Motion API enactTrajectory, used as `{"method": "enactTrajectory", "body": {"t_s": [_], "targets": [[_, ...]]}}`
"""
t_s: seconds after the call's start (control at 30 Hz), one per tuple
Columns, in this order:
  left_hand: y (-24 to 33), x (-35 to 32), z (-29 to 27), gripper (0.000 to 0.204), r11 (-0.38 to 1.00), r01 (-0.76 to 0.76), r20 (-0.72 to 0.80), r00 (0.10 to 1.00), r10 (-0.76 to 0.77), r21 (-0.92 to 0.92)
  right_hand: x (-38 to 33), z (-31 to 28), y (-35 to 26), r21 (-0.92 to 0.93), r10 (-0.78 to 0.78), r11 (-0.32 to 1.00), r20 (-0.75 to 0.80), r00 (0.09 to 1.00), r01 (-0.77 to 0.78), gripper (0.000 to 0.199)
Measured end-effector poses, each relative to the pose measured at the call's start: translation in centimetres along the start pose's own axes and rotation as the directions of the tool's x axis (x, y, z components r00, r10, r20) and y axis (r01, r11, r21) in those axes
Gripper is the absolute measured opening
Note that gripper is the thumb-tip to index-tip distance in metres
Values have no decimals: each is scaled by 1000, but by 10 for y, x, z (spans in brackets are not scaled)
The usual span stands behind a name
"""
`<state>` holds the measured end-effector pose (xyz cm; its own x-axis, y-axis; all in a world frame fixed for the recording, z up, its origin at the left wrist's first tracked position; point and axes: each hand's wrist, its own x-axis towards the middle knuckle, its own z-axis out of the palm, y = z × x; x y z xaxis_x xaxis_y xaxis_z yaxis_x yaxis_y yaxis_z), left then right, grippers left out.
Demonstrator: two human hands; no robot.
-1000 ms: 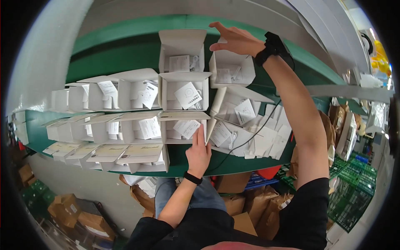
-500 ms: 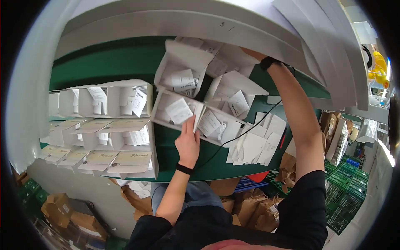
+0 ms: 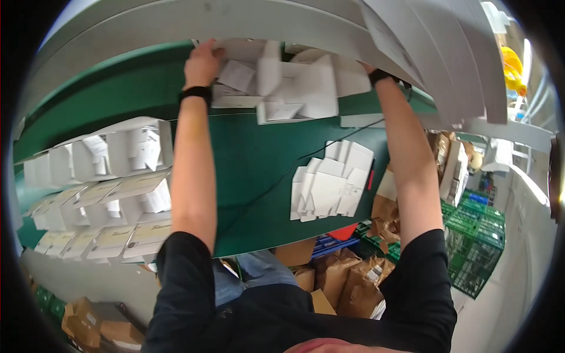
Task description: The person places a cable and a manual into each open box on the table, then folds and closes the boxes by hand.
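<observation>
Left hand (image 3: 203, 63): positioned at the upper left corner of an open white carton (image 3: 235, 102), thumb and fingers partly curled at the edge of its wall. Contact is apparent; whether the wall is pinched or only pressed cannot be told.

Right hand (image 3: 368, 68): mostly concealed by the grey overhead shelf (image 3: 176, 22), at the right end of the carton group. Its finger opening and any hold cannot be determined.

Location: the carton group stands at the far side of the green table (image 3: 253, 170), between the two hands. The left carton contains a white leaflet (image 3: 237, 76). Against it is a second open carton (image 3: 319, 88), slightly blurred, with a pale slip (image 3: 284, 111) inside. A raised white flap (image 3: 353, 73) is nearest the right hand.

Handling (judged from appearance): the cartons should be light, thin-walled paperboard, stiff along the folded edges but easily bent at the flaps. The smooth board may slide readily on the table. Take hold low on the outer side walls or at the corners; avoid lifting by a flap. Keep level, since the leaflet looks loose.

Adjacent items: a pile of flat white carton blanks (image 3: 329, 191) lies nearer the person, with a black cable (image 3: 310, 154) running beside it.
</observation>
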<state>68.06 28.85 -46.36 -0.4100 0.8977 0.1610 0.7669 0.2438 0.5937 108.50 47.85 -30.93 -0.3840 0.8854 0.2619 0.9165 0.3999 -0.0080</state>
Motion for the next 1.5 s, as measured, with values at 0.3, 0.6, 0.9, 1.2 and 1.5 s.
{"method": "enactTrajectory", "body": {"t_s": [0.3,0.6,0.9,1.2,1.5], "targets": [[37,-57,-61,50,969,-20,-219,975,-36,-246,-163,-118,-108,229,242,943,29,970,-242,23],[151,-285,-150,48,734,102,-84,974,-212,-671,-220,-6,-207,445,-415,869,414,810,217,43],[46,-469,-304,39,834,201,49,977,-206,-514,-194,-64,-325,454,-350,849,97,932,271,28],[-63,-450,-294,50,935,340,82,934,-348,99,-127,-63,-546,618,-681,585,24,731,525,30],[-94,-461,-306,36,977,211,161,966,-205,-23,-188,-87,-505,495,-676,677,127,725,545,22]]}}
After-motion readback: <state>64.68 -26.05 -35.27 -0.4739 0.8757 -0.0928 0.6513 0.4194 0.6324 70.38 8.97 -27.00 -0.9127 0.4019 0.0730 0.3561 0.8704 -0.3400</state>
